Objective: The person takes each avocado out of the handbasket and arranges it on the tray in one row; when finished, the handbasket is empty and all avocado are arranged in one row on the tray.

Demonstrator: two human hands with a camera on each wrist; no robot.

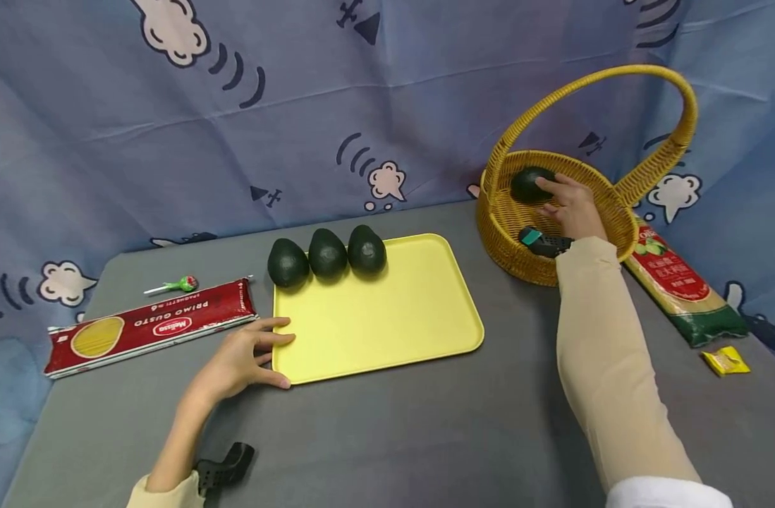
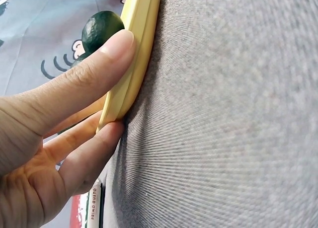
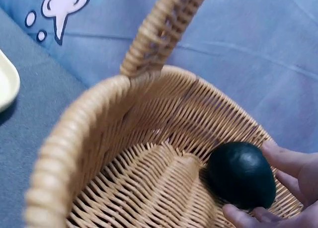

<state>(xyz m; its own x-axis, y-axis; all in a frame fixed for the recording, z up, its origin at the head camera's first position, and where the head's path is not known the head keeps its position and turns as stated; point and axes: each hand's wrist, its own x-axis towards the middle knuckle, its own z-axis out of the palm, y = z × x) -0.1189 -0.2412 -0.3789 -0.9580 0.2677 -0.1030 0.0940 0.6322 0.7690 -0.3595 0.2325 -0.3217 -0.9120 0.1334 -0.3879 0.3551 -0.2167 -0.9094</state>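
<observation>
In the head view my left hand (image 1: 238,360) grips the near left corner of a yellow tray (image 1: 387,317). The left wrist view shows the thumb (image 2: 107,56) along the tray's rim (image 2: 131,84) and a fingertip at its corner. Three dark green avocados (image 1: 328,255) stand in a row at the tray's far left. Inside a yellow wicker basket (image 1: 520,264) at the right, my right hand (image 1: 574,204) holds another avocado (image 3: 242,176). Thumb and fingers are around its side, close over the woven bottom (image 3: 144,183).
A red spaghetti packet (image 1: 152,326) and a green lollipop (image 1: 187,283) lie at the left. Beside the basket, whose tall handle (image 1: 590,79) arches up, are a red and green food packet (image 1: 682,282) and a small yellow wrapped candy (image 1: 725,360). A patterned blue cloth (image 1: 298,127) hangs behind.
</observation>
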